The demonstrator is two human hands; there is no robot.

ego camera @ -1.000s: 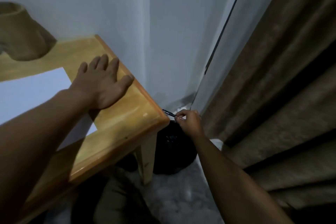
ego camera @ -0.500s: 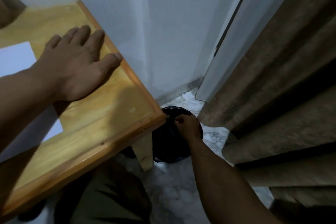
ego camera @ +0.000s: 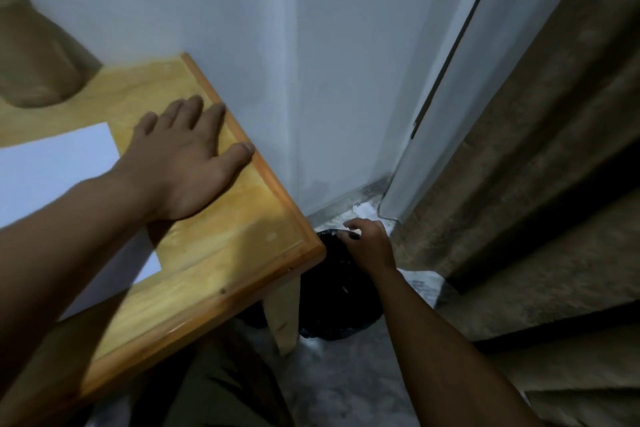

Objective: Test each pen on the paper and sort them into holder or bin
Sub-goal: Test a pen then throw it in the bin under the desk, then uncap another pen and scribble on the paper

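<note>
The pen (ego camera: 354,236) showed only as a dark stub between your right hand's (ego camera: 369,246) fingertips, its direction too hidden to tell. That hand was pinched on it, hovering over the black bin (ego camera: 341,308) beside the desk (ego camera: 221,253) leg. Your left hand (ego camera: 188,163) lay flat and empty on the desk, just beside the paper (ego camera: 55,170). A tan holder (ego camera: 31,62) stood behind, curtain (ego camera: 536,184) to the right.

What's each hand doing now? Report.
Left hand: open, flat on the table.
Right hand: over the bin; whether it holds anything cannot be told.
</note>
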